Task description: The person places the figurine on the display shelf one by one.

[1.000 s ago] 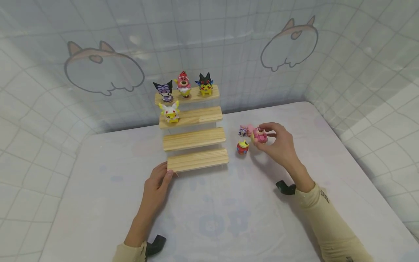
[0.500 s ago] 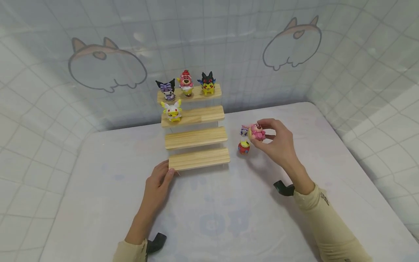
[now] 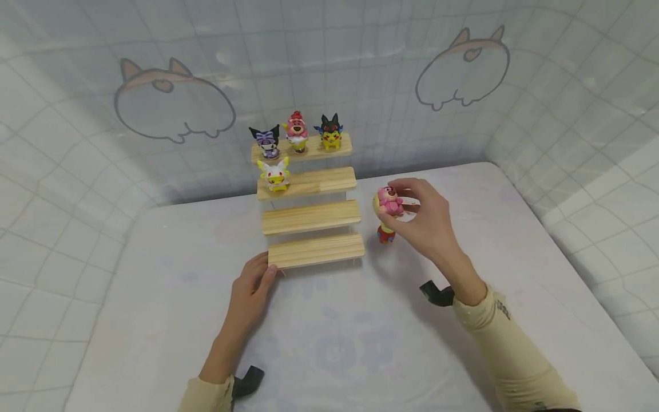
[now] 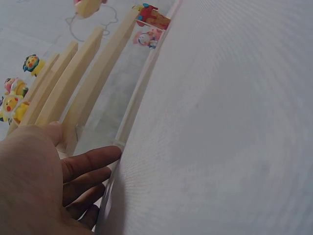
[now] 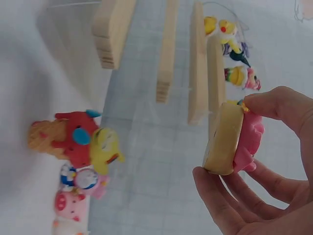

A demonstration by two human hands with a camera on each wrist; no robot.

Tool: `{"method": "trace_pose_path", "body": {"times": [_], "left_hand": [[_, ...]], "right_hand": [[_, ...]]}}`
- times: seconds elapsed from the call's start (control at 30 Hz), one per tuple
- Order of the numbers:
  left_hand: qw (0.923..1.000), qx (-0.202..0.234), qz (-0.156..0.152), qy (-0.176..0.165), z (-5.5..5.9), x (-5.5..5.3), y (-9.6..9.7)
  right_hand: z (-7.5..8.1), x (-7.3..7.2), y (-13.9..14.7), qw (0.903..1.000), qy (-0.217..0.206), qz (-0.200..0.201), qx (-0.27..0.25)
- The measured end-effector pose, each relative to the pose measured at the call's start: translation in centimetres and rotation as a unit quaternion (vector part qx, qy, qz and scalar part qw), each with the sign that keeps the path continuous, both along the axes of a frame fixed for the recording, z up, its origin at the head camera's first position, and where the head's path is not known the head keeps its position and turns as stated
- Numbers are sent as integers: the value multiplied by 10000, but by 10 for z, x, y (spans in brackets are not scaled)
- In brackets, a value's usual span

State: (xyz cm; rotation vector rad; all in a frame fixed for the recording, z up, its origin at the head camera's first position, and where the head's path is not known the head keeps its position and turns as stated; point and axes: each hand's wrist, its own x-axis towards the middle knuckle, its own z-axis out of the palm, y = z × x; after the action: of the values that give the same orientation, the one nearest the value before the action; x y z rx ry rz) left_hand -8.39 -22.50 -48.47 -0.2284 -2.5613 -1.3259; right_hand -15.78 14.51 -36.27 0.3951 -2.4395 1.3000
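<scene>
My right hand [image 3: 424, 220] pinches a pink bear figurine [image 5: 250, 139] with a yellow backing between thumb and fingers, raised right of the wooden tiered display stand [image 3: 311, 216]. Below it stands a red-and-yellow figurine [image 5: 80, 139] on a cone-like base, partly covered in the head view. My left hand [image 3: 249, 289] rests at the stand's lower left corner. In the left wrist view its fingers [image 4: 93, 161] lie fairly straight along the clear side panel, and the thumb meets the bottom step's end.
On the top step stand a black-and-purple figurine [image 3: 266, 143], a pink bear with a red cap [image 3: 296, 131] and a black-eared yellow figurine [image 3: 330, 133]. A white-eared one [image 3: 275, 175] sits one step down. A pink pig figurine [image 5: 68, 204] lies by a small pink-and-blue figurine [image 5: 87, 179].
The right hand has lifted the pink bear figurine and carried it left toward the stand, over the red-and-yellow figurine. The left hand stays at the stand's corner; the head view has shifted slightly.
</scene>
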Motion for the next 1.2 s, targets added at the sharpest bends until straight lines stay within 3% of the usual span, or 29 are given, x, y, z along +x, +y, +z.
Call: {"method": "trace_pose_path", "body": {"times": [0.3,0.6,0.8,1.2], "left_hand": [[9999,-34,5,100,-2,0,-3],[10000,22,-6,-15,-3,2,-2],[10000,32,-23,-57,-2,3,0],[10000,-27,-8,-62,0,1,0]], "right_hand": [[23,-6,-36,9983,164,544,-124],[32,-18,-86,9955,369,870,4],[33,-28,-109,9962,324,736,350],[20,-43,-126,9965,155,749,337]]}}
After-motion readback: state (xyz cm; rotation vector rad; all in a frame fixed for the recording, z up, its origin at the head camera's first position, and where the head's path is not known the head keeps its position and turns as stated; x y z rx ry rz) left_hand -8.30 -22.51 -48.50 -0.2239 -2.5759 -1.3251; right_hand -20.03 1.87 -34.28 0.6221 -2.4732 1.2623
